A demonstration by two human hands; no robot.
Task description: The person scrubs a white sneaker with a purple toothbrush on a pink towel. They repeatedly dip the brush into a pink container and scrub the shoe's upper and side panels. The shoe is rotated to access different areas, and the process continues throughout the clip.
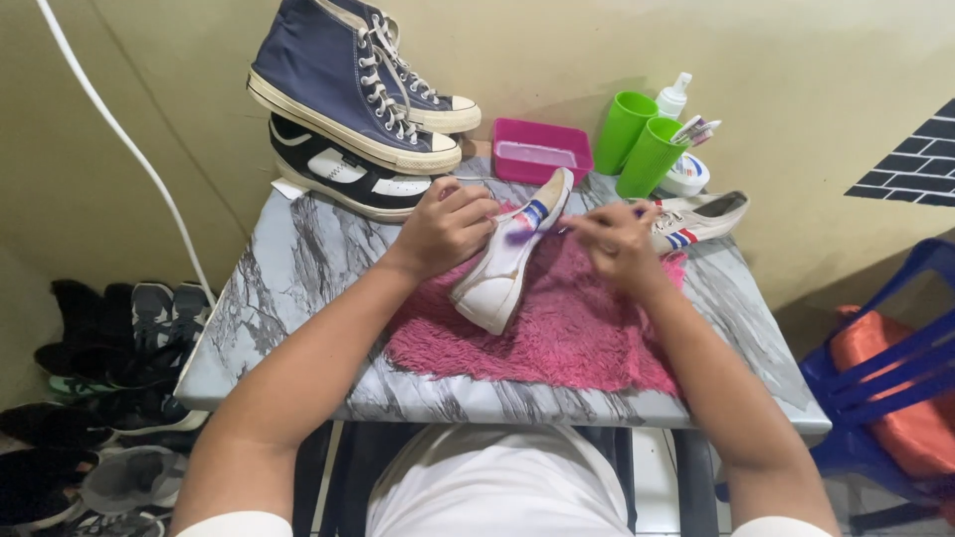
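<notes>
- At the far left we see a heap of dark shoes (109, 338) on the floor, below the edge of the marble-patterned surface (288, 268), and a white cable (129, 149) running down the wall.
- At the back left of the surface, a pair of navy high-top sneakers (348, 80) sits stacked on a black-and-white sneaker (343, 179).
- Our left hand (443, 231) is closed over the upper side of the white sneaker (502, 273), its fingers curled around the shoe's edge and gripping it.
- The white sneaker lies tilted on the pink shaggy cloth (557, 328) in the middle of the surface, toe towards us, heel pointing to the back; it carries a blue and red stripe near the heel.
- Behind the shoe stands a pink rectangular tub (542, 149), against the wall.
- Our right hand (619, 239) hovers just beside the shoe's heel, fingers pinched together; we cannot tell what, if anything, is between them.
- To the right of the tub stand two green cups (637, 144), with a white spray bottle (674, 96) behind them and a round white container (688, 174) next to them.
- A second white sneaker (701, 217) with matching stripes lies at the back right, just beyond the right hand.
- At the far right we see a blue plastic chair (885, 368) with an orange cushion.
</notes>
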